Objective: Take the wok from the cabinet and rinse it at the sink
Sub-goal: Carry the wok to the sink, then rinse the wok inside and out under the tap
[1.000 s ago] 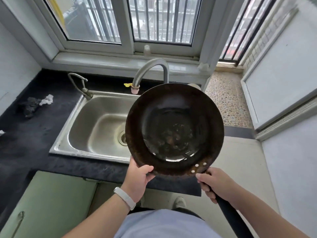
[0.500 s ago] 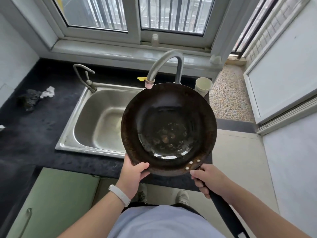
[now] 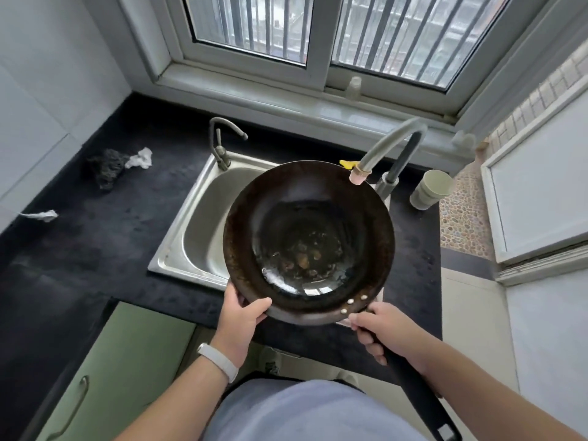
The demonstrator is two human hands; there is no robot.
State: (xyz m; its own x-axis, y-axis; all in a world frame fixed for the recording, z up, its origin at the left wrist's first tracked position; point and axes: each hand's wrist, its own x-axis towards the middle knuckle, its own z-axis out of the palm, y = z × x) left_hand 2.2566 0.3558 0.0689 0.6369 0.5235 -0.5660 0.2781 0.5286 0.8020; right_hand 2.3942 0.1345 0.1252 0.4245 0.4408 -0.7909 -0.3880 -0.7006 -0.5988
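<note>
My right grip (image 3: 388, 332) is curled round the black handle (image 3: 413, 393) of the wok (image 3: 308, 243), just behind the three pale rivets. My left grip (image 3: 241, 316) pinches the wok's near rim, with the thumb over the edge and the fingers underneath; a white wristband (image 3: 219, 361) sits on that wrist. I hold the wok with its bowl facing up over the right part of the steel sink (image 3: 197, 224), and it covers much of the basin. Brownish spots mark its dark bottom, and the near inner wall shines. Its far rim sits under the pink nozzle of the tall faucet (image 3: 388, 144). A smaller tap (image 3: 222, 144) stands at the sink's back left corner. On the black tabletop (image 3: 95, 243), a pale cup (image 3: 431, 189) stands right of the faucet, and a dark scrubber (image 3: 106, 167) and crumpled paper (image 3: 140, 158) lie well to the left.
</note>
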